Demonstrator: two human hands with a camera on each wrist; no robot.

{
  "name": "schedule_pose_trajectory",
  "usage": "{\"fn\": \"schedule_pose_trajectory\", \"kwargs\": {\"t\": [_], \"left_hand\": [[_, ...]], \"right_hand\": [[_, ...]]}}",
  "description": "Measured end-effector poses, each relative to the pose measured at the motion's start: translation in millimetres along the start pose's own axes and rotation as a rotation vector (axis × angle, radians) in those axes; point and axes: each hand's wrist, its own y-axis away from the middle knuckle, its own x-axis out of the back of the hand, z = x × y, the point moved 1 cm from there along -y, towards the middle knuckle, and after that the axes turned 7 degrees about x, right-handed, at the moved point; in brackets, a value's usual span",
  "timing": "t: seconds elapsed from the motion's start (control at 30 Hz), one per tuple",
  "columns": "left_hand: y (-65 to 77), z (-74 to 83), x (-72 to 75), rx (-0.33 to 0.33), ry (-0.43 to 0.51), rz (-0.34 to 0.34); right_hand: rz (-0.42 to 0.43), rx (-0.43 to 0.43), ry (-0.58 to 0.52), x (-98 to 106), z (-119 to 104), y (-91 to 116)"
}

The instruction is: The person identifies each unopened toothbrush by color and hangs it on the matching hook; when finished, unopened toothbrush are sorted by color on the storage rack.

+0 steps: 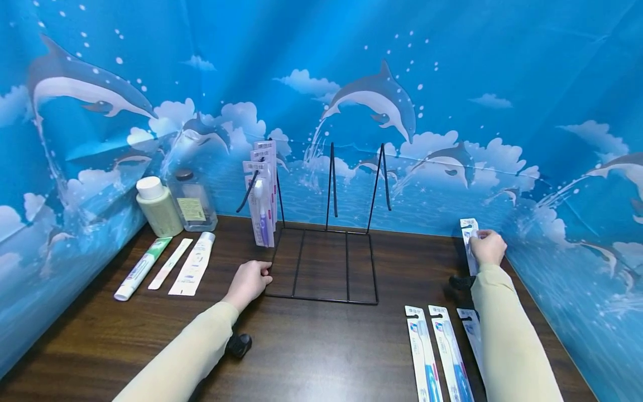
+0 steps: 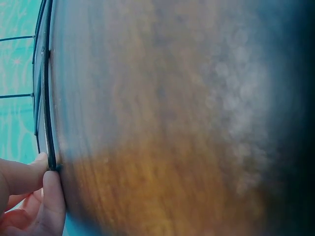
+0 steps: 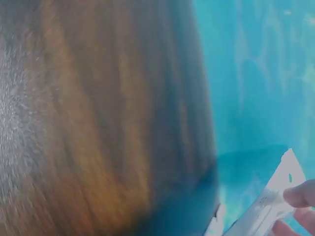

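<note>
A black wire display rack (image 1: 346, 265) stands on the dark wooden table, with hooks reaching up from its back. My left hand (image 1: 249, 283) pinches the rack's front left corner; the left wrist view shows thumb and finger on the wire (image 2: 50, 142). Packaged toothbrushes (image 1: 264, 209), the front one purple, hang on the left hook. The middle and right hooks carry nothing. At the far right, my right hand (image 1: 488, 247) holds a packaged toothbrush (image 1: 468, 231) near its upper end. In the right wrist view, the fingers grip the white pack (image 3: 266, 206), its lower part out of frame.
Packaged toothbrushes (image 1: 424, 357) lie at the front right, one partly under my right sleeve. On the left stand a green bottle (image 1: 163, 212) and a clear bottle (image 1: 193, 206). Before them lie a toothpaste tube (image 1: 143, 268), a narrow white pack (image 1: 171, 263) and a white tube (image 1: 195, 265).
</note>
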Motion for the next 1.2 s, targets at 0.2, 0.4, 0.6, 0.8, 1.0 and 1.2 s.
{"fn": "schedule_pose_trajectory", "kwargs": {"t": [0.2, 0.4, 0.6, 0.8, 1.0, 1.2], "left_hand": [[1.5, -2.8, -0.9, 0.011, 0.012, -0.005], [2.9, -5.3, -0.4, 0.011, 0.02, -0.001], [2.7, -4.9, 2.3, 0.004, 0.026, 0.003], [-0.3, -1.5, 3.2, -0.017, 0.019, -0.001], [0.0, -0.4, 1.6, -0.026, 0.013, -0.008], [1.0, -0.9, 0.7, -0.018, 0.01, -0.018]], "right_hand": [[0.092, 0.033, -0.108, 22.5, -12.7, 0.9], [0.21, 0.03, -0.197, 42.4, -28.1, 8.5], [0.299, 0.068, -0.271, 60.8, -45.1, 17.8], [0.332, 0.173, -0.311, 76.3, -64.4, 37.8], [0.314, 0.303, -0.345, 86.9, -90.3, 69.1], [0.288, 0.442, -0.396, 98.7, -121.4, 97.9]]}}
